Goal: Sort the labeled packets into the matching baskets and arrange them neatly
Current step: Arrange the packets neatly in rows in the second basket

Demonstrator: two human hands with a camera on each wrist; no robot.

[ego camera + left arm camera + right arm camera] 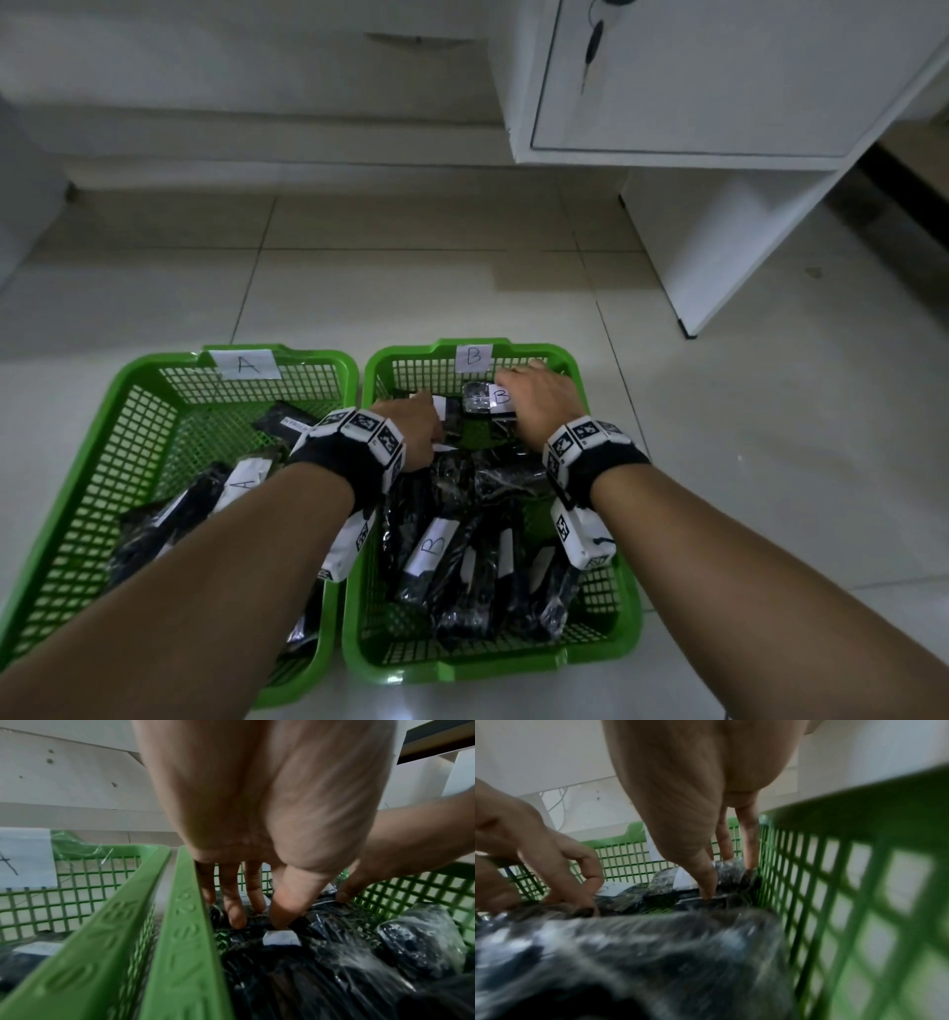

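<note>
Two green mesh baskets stand side by side on the floor: basket A (149,370) on the left and basket B (488,668) on the right, each with a paper letter tag. Both hold several black plastic-wrapped packets with white labels. Both hands reach into the far end of basket B. My right hand (534,401) grips a black packet labelled B (482,398) near the far wall, thumb on its near side and fingers over its far side (726,878). My left hand (426,421) curls its fingers and thumb onto a neighbouring black packet (280,938) beside it.
More B packets (431,550) lie lengthwise in the near half of basket B. Packets marked A (241,483) lie loosely in basket A. A white cabinet (693,77) with a key in its door and a white desk panel (719,246) stand behind on the right. Pale floor tiles (411,288) surround the baskets.
</note>
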